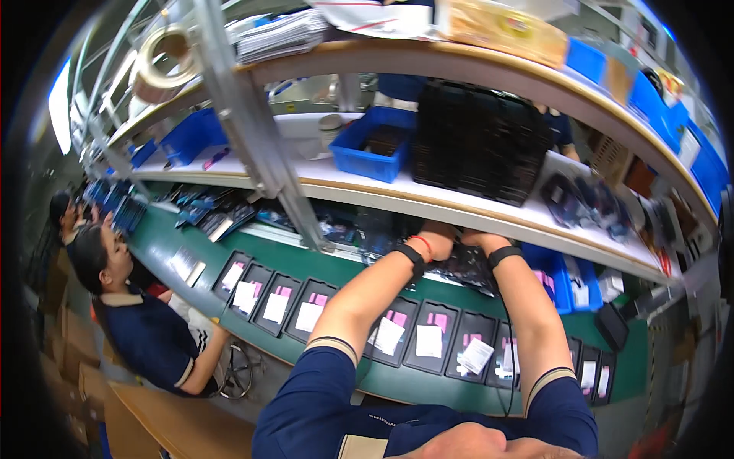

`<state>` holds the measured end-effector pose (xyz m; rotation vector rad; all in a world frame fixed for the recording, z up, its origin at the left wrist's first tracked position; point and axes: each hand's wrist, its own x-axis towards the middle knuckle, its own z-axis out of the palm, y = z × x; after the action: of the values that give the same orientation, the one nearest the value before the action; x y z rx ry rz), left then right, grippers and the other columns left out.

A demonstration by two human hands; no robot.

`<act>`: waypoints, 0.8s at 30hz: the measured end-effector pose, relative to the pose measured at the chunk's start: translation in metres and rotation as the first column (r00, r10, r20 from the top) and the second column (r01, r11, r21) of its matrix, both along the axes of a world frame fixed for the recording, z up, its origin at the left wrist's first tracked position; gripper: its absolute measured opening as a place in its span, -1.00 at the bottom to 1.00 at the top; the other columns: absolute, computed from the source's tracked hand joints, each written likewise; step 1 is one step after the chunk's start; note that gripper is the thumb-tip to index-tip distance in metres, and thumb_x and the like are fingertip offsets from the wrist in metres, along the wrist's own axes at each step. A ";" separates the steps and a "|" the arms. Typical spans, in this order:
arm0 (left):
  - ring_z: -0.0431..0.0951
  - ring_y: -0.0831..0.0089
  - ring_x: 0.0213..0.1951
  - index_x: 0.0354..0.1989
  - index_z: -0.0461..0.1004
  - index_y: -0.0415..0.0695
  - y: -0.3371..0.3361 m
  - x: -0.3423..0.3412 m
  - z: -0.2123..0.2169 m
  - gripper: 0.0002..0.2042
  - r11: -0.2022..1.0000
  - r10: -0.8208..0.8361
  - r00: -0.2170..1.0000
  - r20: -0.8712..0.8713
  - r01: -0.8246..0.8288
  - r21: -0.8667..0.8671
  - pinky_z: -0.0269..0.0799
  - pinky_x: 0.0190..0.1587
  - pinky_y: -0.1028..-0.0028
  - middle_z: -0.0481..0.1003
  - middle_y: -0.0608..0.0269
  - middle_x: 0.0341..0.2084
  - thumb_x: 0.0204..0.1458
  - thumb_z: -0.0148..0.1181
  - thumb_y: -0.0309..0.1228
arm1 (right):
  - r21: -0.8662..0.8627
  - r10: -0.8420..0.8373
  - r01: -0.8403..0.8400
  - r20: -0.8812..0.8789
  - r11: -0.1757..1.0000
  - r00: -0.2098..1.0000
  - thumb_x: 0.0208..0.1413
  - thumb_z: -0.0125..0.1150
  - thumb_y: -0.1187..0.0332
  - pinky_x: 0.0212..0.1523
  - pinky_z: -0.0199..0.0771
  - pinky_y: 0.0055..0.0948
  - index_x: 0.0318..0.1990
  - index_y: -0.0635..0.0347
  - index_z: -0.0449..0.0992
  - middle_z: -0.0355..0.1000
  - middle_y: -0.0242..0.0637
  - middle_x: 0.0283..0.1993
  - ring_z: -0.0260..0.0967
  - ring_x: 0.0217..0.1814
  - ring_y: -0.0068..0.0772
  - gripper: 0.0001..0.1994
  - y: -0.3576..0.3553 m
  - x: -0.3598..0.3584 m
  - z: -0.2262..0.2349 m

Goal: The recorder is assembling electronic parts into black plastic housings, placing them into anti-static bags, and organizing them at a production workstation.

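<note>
hands both reach forward over the green conveyor belt [164,252] to the far side, under the lower white shelf [428,200]. left hand [437,233] and right hand [480,239] sit close together, nearly touching, on a dark tray [466,268] lying at the far edge of the belt; whether the fingers are closed around it or only resting on it, cannot tell, since the knuckles hide the fingertips. each wrist carries a black band, the left also a red cord. on the belt, nearer the body than the hands, a row of black trays with white and pink paper slips [428,340] runs from left to right, all appearing filled alike, so that portion looks done. the tray under the hands lies off the row, judged not yet placed in line. above the belt, on the lower shelf, stand a blue bin [375,145] and a stack of black trays [478,141], apparently stock. at the left end of the belt a co-worker in a dark shirt [149,336] sits facing it.
</note>
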<state>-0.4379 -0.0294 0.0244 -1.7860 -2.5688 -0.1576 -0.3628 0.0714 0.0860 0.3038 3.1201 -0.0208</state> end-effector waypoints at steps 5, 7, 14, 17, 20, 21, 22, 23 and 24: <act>0.48 0.05 -0.18 -0.25 0.51 -0.18 0.006 -0.007 -0.044 -0.71 0.963 -0.119 0.989 0.084 0.094 0.254 0.39 -0.10 0.23 0.48 -0.09 -0.24 -0.22 0.07 -0.45 | 0.026 0.326 -0.326 -0.135 0.945 0.936 -0.03 0.08 0.28 0.08 0.29 -0.20 -0.05 0.19 0.43 0.36 0.03 0.00 0.28 0.11 -0.04 -0.64 -0.015 -0.008 0.004; 0.44 0.06 -0.06 -0.16 0.48 -0.14 0.021 0.015 -0.001 -0.67 0.907 -0.236 0.965 0.118 0.175 0.384 0.34 -0.01 0.27 0.43 -0.08 -0.11 -0.19 0.03 -0.51 | 0.021 0.370 -0.373 -0.186 0.928 0.910 -0.02 0.08 0.26 0.08 0.29 -0.20 -0.05 0.18 0.44 0.36 0.02 0.00 0.28 0.11 -0.04 -0.64 0.026 0.018 -0.006; 0.34 0.06 0.05 -0.10 0.47 -0.21 0.019 0.018 -0.008 -0.68 0.852 -0.113 0.990 -0.078 0.138 0.506 0.15 0.16 0.27 0.42 -0.03 -0.07 -0.03 -0.10 -0.49 | 0.014 0.363 -0.380 -0.333 0.925 0.870 0.00 0.07 0.21 0.09 0.27 -0.19 -0.04 0.15 0.44 0.37 -0.02 0.01 0.28 0.11 -0.05 -0.63 0.016 -0.008 -0.016; 0.33 0.06 0.06 -0.13 0.47 -0.27 0.018 0.017 -0.007 -0.69 0.820 -0.114 0.977 0.181 -0.010 0.573 0.12 0.17 0.25 0.42 -0.04 -0.07 -0.04 -0.09 -0.48 | 0.020 0.278 -0.293 -0.385 0.956 0.880 0.01 0.06 0.19 0.10 0.27 -0.19 -0.03 0.14 0.44 0.37 -0.03 0.01 0.28 0.11 -0.05 -0.63 0.016 -0.009 -0.022; 0.32 0.06 0.08 -0.14 0.47 -0.29 0.018 0.017 -0.006 -0.68 0.873 -0.085 0.985 0.148 0.002 0.488 0.11 0.18 0.26 0.41 -0.06 -0.06 -0.05 -0.09 -0.47 | 0.027 0.171 -0.177 -0.434 0.984 0.884 0.02 0.06 0.17 0.10 0.26 -0.19 -0.03 0.13 0.44 0.37 -0.05 0.02 0.28 0.11 -0.06 -0.62 0.042 -0.007 -0.039; 0.32 0.05 0.08 -0.14 0.47 -0.29 0.019 0.017 -0.002 -0.68 0.887 -0.090 0.990 0.108 0.031 0.461 0.10 0.18 0.26 0.41 -0.08 -0.06 -0.07 -0.07 -0.47 | 0.030 0.124 -0.124 -0.449 0.992 0.885 0.02 0.06 0.16 0.10 0.26 -0.19 -0.03 0.12 0.44 0.37 -0.05 0.02 0.28 0.11 -0.06 -0.62 0.050 -0.003 -0.047; 0.31 0.05 0.08 -0.14 0.47 -0.28 0.019 0.017 -0.001 -0.67 0.899 -0.090 0.993 0.072 0.050 0.435 0.09 0.19 0.27 0.40 -0.09 -0.05 -0.10 -0.04 -0.47 | 0.033 0.085 -0.078 -0.459 0.996 0.884 0.03 0.06 0.15 0.10 0.26 -0.19 -0.03 0.12 0.44 0.37 -0.06 0.02 0.28 0.11 -0.06 -0.62 0.067 0.002 -0.061; 0.28 0.06 0.12 -0.13 0.47 -0.27 0.018 0.014 0.000 -0.61 0.946 -0.158 0.976 -0.152 0.194 0.260 0.05 0.21 0.28 0.38 -0.08 -0.02 -0.20 0.05 -0.43 | 0.089 0.106 -0.075 -0.424 0.993 0.900 0.06 0.01 0.05 0.13 0.24 -0.19 -0.03 0.10 0.44 0.38 -0.13 0.03 0.29 0.11 -0.06 -0.58 0.069 0.001 -0.061; 0.22 0.10 0.17 -0.08 0.45 -0.25 0.016 0.011 0.000 -0.51 0.980 -0.130 0.986 -0.104 0.144 0.138 0.00 0.24 0.29 0.34 -0.07 0.03 -0.31 0.11 -0.39 | 0.091 0.105 -0.070 -0.473 0.993 0.875 0.07 0.02 0.10 0.03 0.30 -0.14 -0.04 0.13 0.45 0.41 -0.04 -0.04 0.34 0.02 0.01 -0.62 0.069 0.002 -0.065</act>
<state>-0.4268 -0.0133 0.0247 -1.8688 -2.3063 -0.2474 -0.3613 0.1402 0.0212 0.1777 3.6325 0.0205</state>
